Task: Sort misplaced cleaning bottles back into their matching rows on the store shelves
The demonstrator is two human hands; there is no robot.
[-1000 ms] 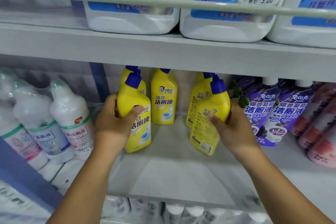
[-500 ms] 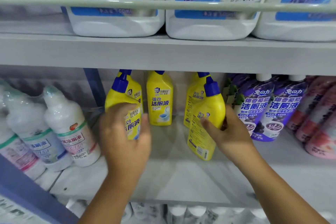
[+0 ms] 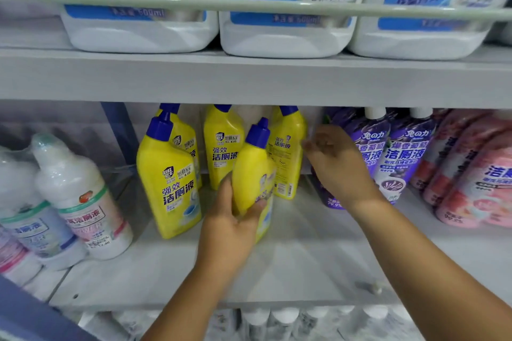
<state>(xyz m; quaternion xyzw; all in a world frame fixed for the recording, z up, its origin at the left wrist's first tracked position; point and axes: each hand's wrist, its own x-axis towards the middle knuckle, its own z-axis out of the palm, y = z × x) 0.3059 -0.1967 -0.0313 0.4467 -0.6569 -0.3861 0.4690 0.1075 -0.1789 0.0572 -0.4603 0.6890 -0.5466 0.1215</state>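
Note:
Several yellow toilet-cleaner bottles with blue caps stand in the middle of the grey shelf (image 3: 304, 266). My left hand (image 3: 232, 230) grips the lower body of the front right yellow bottle (image 3: 252, 166), which leans slightly. Just behind it stands another yellow bottle (image 3: 288, 147); the relaxed fingers of my right hand (image 3: 340, 169) reach its right side, and contact is unclear. To the left, a front yellow bottle (image 3: 166, 174) stands free, with two more yellow ones (image 3: 221, 144) behind.
Purple bottles (image 3: 401, 158) and pink bottles (image 3: 476, 183) fill the shelf's right side. White wrapped bottles (image 3: 80, 196) stand at the left. Large white jugs (image 3: 138, 33) sit on the shelf above behind a rail (image 3: 249, 5). More white caps show below.
My left hand released the left front yellow bottle and moved right onto the front right one. My right hand let that bottle go and drew back to the right.

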